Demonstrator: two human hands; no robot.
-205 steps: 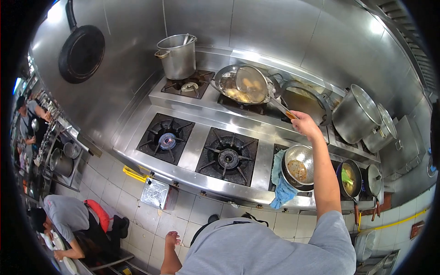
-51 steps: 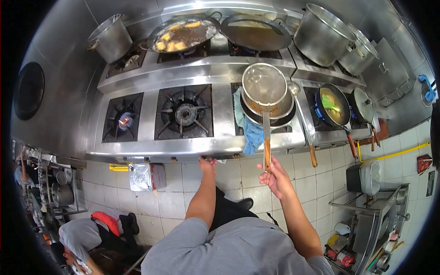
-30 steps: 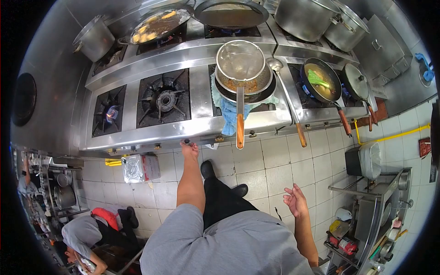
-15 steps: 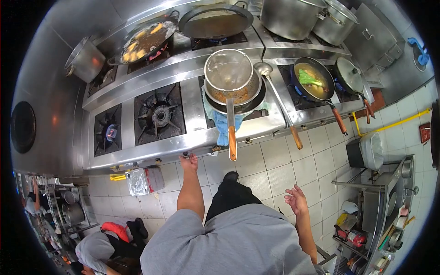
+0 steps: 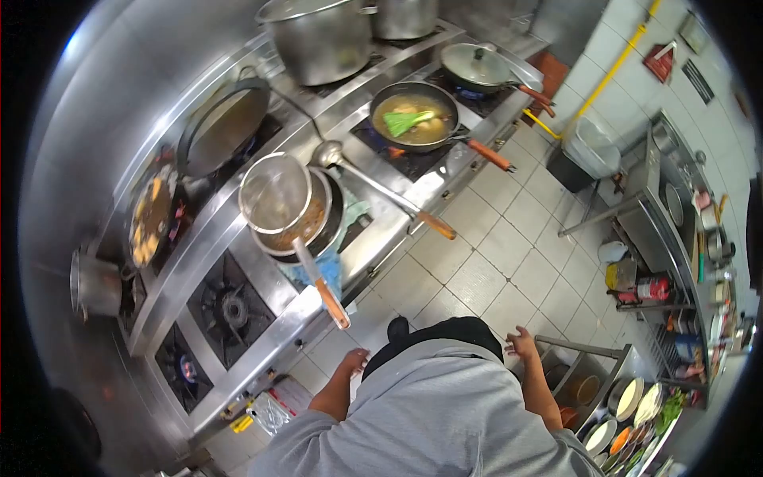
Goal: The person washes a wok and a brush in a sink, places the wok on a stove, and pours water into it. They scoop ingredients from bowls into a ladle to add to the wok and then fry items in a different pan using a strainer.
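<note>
My left hand hangs low beside my body, in front of the stove's front edge. Its fingers are loosely apart and hold nothing. On my other side, my right hand is out over the floor with its fingers spread, also without anything in it. Nearest my left hand is a wooden-handled strainer, resting across a pan of brownish food. A blue cloth lies under that pan. Beside it, a long-handled ladle lies across the stove top.
A frying pan holds broth with green leaves; a lidded pan stands beyond it. Yellow pieces fry in a wok. A burner flame burns at lower left. Food containers and a metal rack are on my right.
My view has turned right, bringing the food containers into sight. My left hand has come away from the stove's front edge, closer to my body. My right hand stays raised at my side.
</note>
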